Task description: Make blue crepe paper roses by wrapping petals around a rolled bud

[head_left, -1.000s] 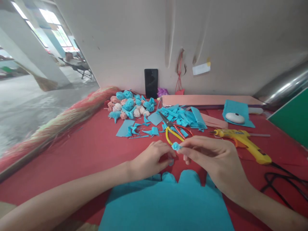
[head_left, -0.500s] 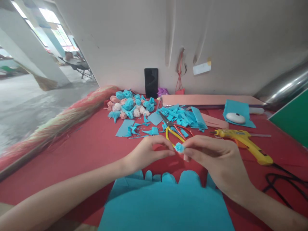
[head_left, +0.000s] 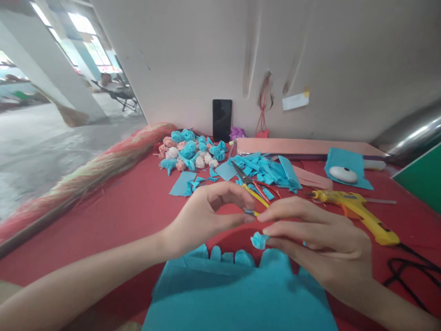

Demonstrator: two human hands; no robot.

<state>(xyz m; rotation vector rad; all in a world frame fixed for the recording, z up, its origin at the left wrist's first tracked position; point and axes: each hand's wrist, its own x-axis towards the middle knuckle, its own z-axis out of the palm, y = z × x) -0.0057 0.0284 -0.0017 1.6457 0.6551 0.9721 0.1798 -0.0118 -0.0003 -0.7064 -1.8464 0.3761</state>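
A small blue paper flower (head_left: 259,240) is pinched between the thumb and fingers of my right hand (head_left: 320,239). My left hand (head_left: 213,216) faces it, with thumb and fingertips closed on a tiny blue paper piece (head_left: 249,212), mostly hidden by the fingers. Below both hands lies a large blue crepe-paper sheet (head_left: 237,294), its far edge cut into rounded lobes. Scissors (head_left: 248,180) with red and yellow handles rest just beyond the hands, partly covered by them. Behind these sits a heap of blue paper scraps (head_left: 263,170).
Several finished blue, pink and white paper flowers (head_left: 189,149) are piled at the back left. A yellow glue gun (head_left: 361,214) with a black cord (head_left: 406,271) lies at right. A phone (head_left: 222,120) leans on the wall. A white oval device (head_left: 343,174) sits on blue paper.
My right hand has lowered the flower toward me and tilted it. My left fingertips have come apart from the flower and now show a tiny blue piece. The view has shifted slightly.
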